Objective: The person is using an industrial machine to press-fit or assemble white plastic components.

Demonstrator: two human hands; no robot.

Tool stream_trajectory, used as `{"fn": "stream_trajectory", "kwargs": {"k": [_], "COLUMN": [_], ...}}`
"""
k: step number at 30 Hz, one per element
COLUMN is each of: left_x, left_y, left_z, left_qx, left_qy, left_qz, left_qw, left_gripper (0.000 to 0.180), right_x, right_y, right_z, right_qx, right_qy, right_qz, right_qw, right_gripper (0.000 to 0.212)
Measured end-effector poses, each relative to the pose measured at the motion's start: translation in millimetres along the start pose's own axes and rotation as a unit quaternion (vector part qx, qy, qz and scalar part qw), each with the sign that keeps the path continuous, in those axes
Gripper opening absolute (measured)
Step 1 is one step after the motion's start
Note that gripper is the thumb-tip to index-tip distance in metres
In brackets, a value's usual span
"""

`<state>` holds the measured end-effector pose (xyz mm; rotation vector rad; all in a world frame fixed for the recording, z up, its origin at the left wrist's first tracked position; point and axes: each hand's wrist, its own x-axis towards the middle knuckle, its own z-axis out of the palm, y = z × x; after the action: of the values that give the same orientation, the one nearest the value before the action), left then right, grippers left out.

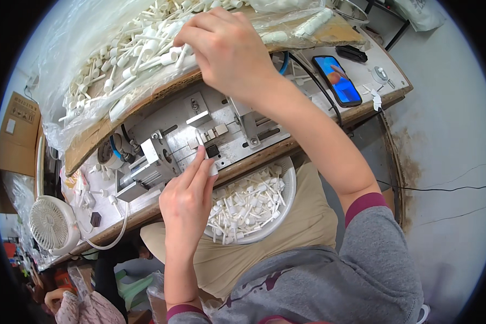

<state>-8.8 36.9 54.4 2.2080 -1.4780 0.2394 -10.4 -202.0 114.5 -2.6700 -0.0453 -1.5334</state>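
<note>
My left hand (186, 202) reaches to a metal fixture on the bench, its fingers together and the index finger stretched forward. A white plastic part (214, 169) shows beside its fingertips, and the index tip touches a narrow white stem (199, 137) on the fixture. The metal fixture (221, 154) has a plate, small blocks and a black square piece. Over a heap of white plastic parts (140, 51) with stems and cup-shaped ends, my right hand (229, 51) is bent with curled fingers. Its thumb is hidden, so what lies between its fingertips cannot be made out.
A white basket (290, 202) of similar parts rests at my lap. The heap lies on clear plastic over cardboard (129, 108). A phone (337, 81) lies at the bench's right, a small white fan (53, 224) at left. Another person's hand (54, 299) shows at lower left.
</note>
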Motion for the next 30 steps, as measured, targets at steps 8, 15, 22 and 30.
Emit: {"fn": "stream_trajectory", "kwargs": {"k": [8,15,22,30], "left_x": [15.5,16.6,18.9,16.9], "left_y": [1.9,-2.2,-0.7,-0.3], "left_z": [-3.6,-3.5,-1.4,-7.5], "left_qx": [0.043,0.019,0.014,-0.139], "left_qy": [-0.029,-0.038,-0.047,0.058], "left_qz": [0.023,0.010,0.003,-0.039], "left_qw": [0.998,0.999,0.999,0.988], "left_gripper": [0.023,0.023,0.024,0.041], "right_x": [40.8,46.8,42.4,-7.1], "right_y": [38.1,34.1,47.4,-24.0], "right_z": [19.2,17.4,-9.9,-43.4], "right_qx": [-0.079,0.006,0.316,0.481], "right_qy": [-0.177,-0.104,-0.121,-0.227], "right_qz": [-0.154,-0.251,0.353,0.439], "right_qw": [0.969,0.962,0.872,0.724], "right_gripper": [0.011,0.011,0.022,0.032]}}
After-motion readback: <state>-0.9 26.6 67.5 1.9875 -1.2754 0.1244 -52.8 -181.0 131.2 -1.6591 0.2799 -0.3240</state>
